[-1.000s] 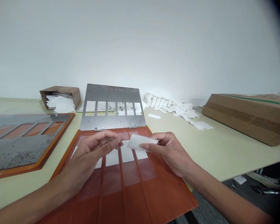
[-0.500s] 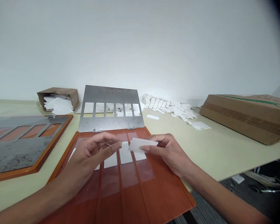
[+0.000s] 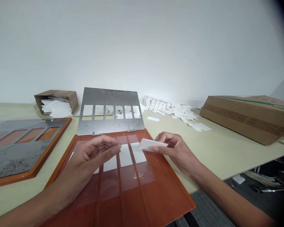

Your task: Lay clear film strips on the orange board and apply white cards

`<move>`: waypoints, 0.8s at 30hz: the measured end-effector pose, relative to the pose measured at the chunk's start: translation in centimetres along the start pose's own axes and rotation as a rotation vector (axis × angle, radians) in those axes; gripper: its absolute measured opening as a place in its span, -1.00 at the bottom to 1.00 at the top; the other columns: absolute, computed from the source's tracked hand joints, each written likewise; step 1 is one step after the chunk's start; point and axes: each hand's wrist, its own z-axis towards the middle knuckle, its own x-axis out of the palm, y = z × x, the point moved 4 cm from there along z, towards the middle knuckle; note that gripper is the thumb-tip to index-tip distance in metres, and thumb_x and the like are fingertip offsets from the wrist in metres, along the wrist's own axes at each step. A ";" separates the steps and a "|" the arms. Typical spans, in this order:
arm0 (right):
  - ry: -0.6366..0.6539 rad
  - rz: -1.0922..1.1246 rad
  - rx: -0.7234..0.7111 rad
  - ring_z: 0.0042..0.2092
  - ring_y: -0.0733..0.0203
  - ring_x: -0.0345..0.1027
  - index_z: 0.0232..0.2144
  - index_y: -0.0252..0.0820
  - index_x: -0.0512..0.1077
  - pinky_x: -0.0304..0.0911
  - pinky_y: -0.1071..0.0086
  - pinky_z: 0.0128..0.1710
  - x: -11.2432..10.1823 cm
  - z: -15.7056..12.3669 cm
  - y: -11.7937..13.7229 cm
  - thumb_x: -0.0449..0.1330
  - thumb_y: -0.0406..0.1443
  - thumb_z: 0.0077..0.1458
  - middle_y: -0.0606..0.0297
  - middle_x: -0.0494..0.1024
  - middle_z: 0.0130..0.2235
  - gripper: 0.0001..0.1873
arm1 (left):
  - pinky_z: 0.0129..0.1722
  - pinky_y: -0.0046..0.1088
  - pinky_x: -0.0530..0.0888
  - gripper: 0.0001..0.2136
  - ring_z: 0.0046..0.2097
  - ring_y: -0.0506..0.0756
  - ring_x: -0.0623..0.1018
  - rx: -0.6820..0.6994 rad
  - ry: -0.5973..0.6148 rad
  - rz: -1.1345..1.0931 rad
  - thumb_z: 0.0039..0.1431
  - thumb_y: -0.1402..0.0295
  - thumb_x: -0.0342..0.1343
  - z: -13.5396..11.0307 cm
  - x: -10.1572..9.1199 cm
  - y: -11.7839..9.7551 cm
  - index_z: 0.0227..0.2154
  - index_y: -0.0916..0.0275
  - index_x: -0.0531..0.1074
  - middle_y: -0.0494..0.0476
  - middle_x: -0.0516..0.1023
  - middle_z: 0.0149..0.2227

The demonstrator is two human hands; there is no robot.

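Wall [image 3: 142,41] fills the upper half of our frame, pale grey and softly lit. Below it we have the yellow-green table [image 3: 208,146], which reaches both side edges. The orange board [image 3: 165,192] lies across the lower centre, its flat face divided by narrow lengthwise ridges, with a paler, see-through band [image 3: 146,176] over its middle. At the right sits a large cardboard box [image 3: 246,118] striped with tape and a green line; at the left edge lies a second board [image 3: 19,154], metal-topped in an orange rim. The grey metal plate [image 3: 111,96], pierced by a row of windows, stands raised in the upper centre, hinged to our orange board.

Our left hand [image 3: 117,147] is left of centre over the board, thumb and fingertips close together; we cannot tell whether they meet or pinch anything. Our right hand [image 3: 153,145], right of centre, clamps a held card between thumb and fingers.

A small box [image 3: 73,101] stuffed with papers is at upper left, and loose white slips [image 3: 183,113] spread right of centre. White rectangular cards [image 3: 126,156] lie side by side between the ridges. The held card [image 3: 148,143] is white, thin, slightly translucent and tilted, above the board's right part.
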 end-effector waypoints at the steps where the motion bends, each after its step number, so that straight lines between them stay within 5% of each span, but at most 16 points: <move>1: 0.000 -0.027 0.003 -0.33 0.31 0.38 -0.51 -0.19 0.50 0.22 0.42 -0.30 -0.3 0.0 0.0 0.49 -0.21 -0.04 0.34 0.54 -0.40 -0.75 | -0.10 -0.50 0.41 -0.82 -0.12 0.07 0.50 0.005 -0.008 -0.004 0.26 0.12 0.24 0.0 -0.1 0.1 -0.16 0.03 0.56 0.02 0.57 -0.24; 4: 0.000 -0.101 0.033 -0.31 0.26 0.39 -0.47 -0.20 0.57 0.22 0.37 -0.27 -1.1 -0.1 -0.1 0.47 -0.17 -0.03 0.27 0.58 -0.38 -0.76 | -0.14 -0.51 0.43 -0.81 -0.16 0.07 0.49 0.003 -0.040 -0.005 0.24 0.11 0.26 0.0 -0.3 0.3 -0.17 0.02 0.57 0.02 0.56 -0.25; 9: 0.013 -0.140 0.066 -0.48 0.37 0.15 -0.67 -0.21 0.32 0.00 0.42 -0.46 -2.4 -1.3 -0.3 0.55 -0.19 -0.22 0.44 0.33 -0.58 -0.54 | -0.19 -0.52 0.41 -0.79 -0.21 0.07 0.44 0.008 -0.093 -0.004 0.21 0.05 0.25 0.0 -0.5 0.0 -0.23 0.03 0.57 0.02 0.53 -0.25; 13: -0.041 -0.220 0.157 -0.49 0.37 0.15 -0.55 -0.19 0.40 -0.01 0.44 -0.51 -5.5 -0.3 -1.1 0.53 -0.09 -0.22 0.40 0.39 -0.53 -0.56 | -0.17 -0.51 0.38 -0.79 -0.20 0.08 0.42 0.025 -0.124 -0.025 0.22 0.05 0.24 0.0 -0.6 -0.2 -0.33 0.05 0.56 0.02 0.47 -0.35; 16: -0.330 -0.428 0.185 -0.51 0.34 0.17 -0.26 -0.20 0.51 0.08 0.42 -0.52 -10.6 2.9 -1.2 0.52 -0.03 -0.22 0.33 0.46 -0.46 -0.47 | -0.19 -0.48 0.36 -0.76 -0.22 0.10 0.40 0.024 -0.122 -0.035 0.21 0.03 0.23 0.2 -0.6 -0.1 -0.37 0.07 0.55 0.02 0.40 -0.41; 19: -0.706 -0.618 0.186 -0.47 0.22 0.30 -0.09 -0.26 0.46 0.23 0.33 -0.46 -16.2 6.0 -1.3 0.36 0.01 0.04 0.21 0.49 -0.42 -0.46 | -0.17 -0.45 0.35 -0.76 -0.25 0.10 0.39 0.018 -0.142 -0.038 0.18 0.02 0.26 0.3 -0.7 0.1 -0.33 0.07 0.57 0.02 0.38 -0.46; 22: -0.898 -0.742 0.194 -0.31 0.12 0.41 -0.05 -0.29 0.42 0.34 0.23 -0.28 -19.8 7.1 -2.4 0.21 -0.06 0.24 0.06 0.53 -0.28 -0.58 | -0.21 -0.45 0.34 -0.75 -0.33 0.07 0.35 0.026 -0.171 -0.072 0.16 0.03 0.28 0.1 -0.9 -0.2 -0.28 0.08 0.57 -0.02 0.33 -0.50; 24: -0.936 -0.823 0.200 -0.19 0.13 0.44 -0.03 -0.28 0.41 0.38 0.18 -0.15 -21.1 6.9 -3.4 0.17 -0.11 0.31 0.12 0.53 -0.17 -0.64 | -0.30 -0.45 0.31 -0.74 -0.41 0.03 0.27 0.027 -0.170 -0.096 0.16 0.03 0.28 -0.1 -1.0 -0.5 -0.29 0.11 0.57 -0.03 0.28 -0.51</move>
